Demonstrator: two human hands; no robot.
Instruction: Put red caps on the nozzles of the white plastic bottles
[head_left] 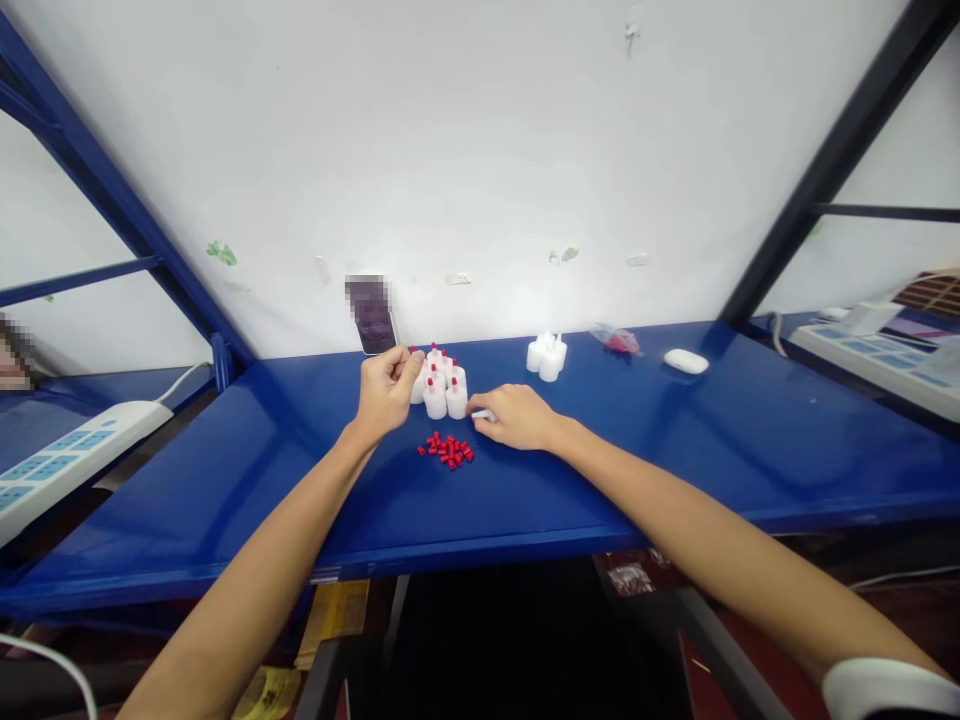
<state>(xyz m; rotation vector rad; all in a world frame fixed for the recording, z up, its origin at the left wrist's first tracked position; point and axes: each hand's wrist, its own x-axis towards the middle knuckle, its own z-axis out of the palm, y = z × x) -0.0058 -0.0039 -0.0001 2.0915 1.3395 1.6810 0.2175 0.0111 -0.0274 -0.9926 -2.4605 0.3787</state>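
Several red-capped bottles point(434, 402) are gathered between the left grip point(384, 392) and the right grip point(517, 415), near both. The left grip is pressed together at the fingertips; whether anything is pinched cannot be told. A white nozzle point(484, 414) is clasped by the right grip. The bottles could be toppled by a sideways nudge, and the loose caps point(451, 453), on the grips' near side, scattered by a low sweep.

On the table point(525, 510), caps point(452, 453) lie before the left bottle cluster point(435, 403)

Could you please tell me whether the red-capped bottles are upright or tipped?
Upright: the red-capped bottles stand with their caps pointing up.
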